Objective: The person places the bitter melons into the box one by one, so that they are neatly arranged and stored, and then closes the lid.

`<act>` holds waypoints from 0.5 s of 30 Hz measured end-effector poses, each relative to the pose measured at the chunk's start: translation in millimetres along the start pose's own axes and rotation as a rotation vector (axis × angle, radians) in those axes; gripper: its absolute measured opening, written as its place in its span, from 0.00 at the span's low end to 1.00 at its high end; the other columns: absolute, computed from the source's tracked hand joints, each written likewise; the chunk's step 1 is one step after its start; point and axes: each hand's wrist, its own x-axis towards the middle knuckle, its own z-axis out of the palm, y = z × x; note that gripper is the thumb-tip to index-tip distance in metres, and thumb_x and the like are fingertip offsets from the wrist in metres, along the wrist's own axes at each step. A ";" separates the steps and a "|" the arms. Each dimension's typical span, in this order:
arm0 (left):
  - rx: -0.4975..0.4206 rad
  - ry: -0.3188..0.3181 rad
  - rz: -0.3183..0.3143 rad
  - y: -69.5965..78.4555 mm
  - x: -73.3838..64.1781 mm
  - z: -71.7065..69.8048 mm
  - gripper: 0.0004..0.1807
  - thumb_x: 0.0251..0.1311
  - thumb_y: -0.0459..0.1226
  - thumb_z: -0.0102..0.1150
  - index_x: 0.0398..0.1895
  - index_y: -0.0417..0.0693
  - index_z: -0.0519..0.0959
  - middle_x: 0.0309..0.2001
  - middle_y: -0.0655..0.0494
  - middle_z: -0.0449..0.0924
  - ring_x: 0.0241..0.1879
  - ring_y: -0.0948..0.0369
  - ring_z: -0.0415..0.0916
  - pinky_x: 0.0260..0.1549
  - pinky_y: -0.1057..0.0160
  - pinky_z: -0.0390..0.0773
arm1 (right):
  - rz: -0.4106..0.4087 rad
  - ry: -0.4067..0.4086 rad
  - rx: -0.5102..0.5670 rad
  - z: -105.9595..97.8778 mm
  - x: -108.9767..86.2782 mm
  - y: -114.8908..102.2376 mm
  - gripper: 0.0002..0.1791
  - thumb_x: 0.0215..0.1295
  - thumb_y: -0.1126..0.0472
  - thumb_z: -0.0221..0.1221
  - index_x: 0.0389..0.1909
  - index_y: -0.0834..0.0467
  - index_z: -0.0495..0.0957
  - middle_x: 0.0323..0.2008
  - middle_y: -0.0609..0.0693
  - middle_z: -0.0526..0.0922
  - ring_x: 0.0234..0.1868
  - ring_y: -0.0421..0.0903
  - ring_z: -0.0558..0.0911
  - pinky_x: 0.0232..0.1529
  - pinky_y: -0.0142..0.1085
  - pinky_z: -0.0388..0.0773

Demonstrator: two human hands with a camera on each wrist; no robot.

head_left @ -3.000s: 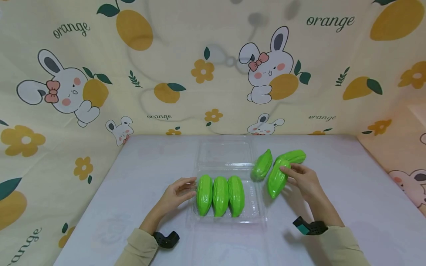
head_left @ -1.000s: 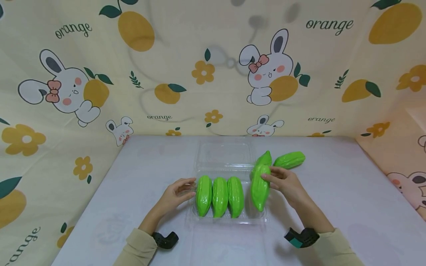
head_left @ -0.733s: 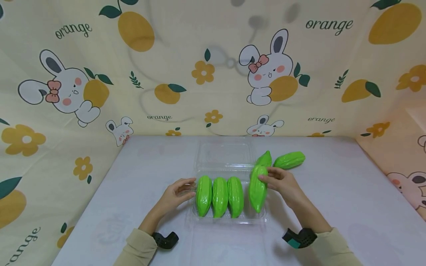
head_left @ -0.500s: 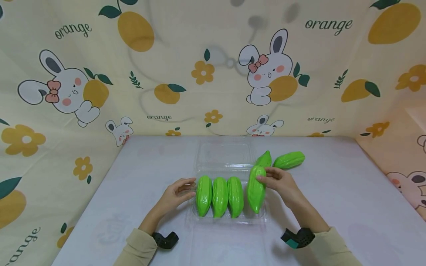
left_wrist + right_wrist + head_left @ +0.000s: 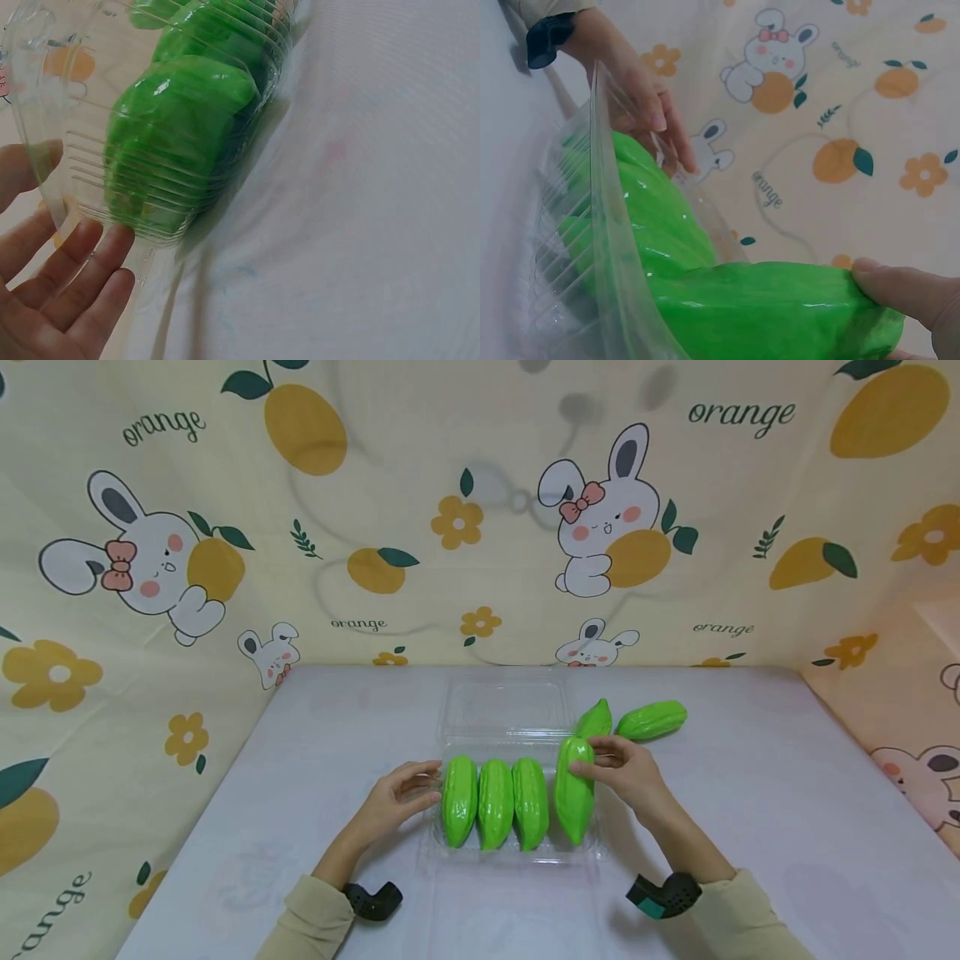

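My right hand pinches a bright green, glossy, ridged toy fruit by its far end, thumb on top. The toy fruit is over the right part of a clear plastic clamshell box, its pointed end toward me. Three like fruits lie side by side in the box. My left hand is at the box's left side, its fingers fairly straight. In the left wrist view its fingertips are right at the ribbed wall, with the thumb spread apart near the rim.
The box's lid lies folded open toward the back. One green toy fruit lies behind the held one, partly hidden. Another toy fruit lies farther right on the white tabletop. A printed cloth hangs behind the table.
My right hand has carried the toy fruit leftward from beside the box to over its right part, turning it nearly parallel to the others. My left hand has stayed at the left side.
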 end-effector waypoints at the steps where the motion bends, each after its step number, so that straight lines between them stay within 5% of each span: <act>1: -0.001 -0.001 -0.001 -0.1 0.1 0.0 0.29 0.62 0.37 0.62 0.65 0.37 0.68 0.59 0.38 0.74 0.62 0.43 0.72 0.64 0.65 0.76 | -0.005 0.002 -0.008 0.4 0.3 0.3 0.34 0.58 0.53 0.67 0.62 0.64 0.68 0.54 0.60 0.79 0.47 0.39 0.79 0.52 0.31 0.80; 15: -0.007 0.002 0.009 -0.3 -0.3 -0.1 0.29 0.62 0.37 0.62 0.65 0.38 0.69 0.59 0.38 0.75 0.61 0.43 0.72 0.63 0.68 0.77 | -0.111 -0.010 -0.084 2.6 3.9 4.5 0.30 0.51 0.53 0.72 0.53 0.63 0.76 0.49 0.61 0.83 0.51 0.53 0.80 0.41 0.28 0.80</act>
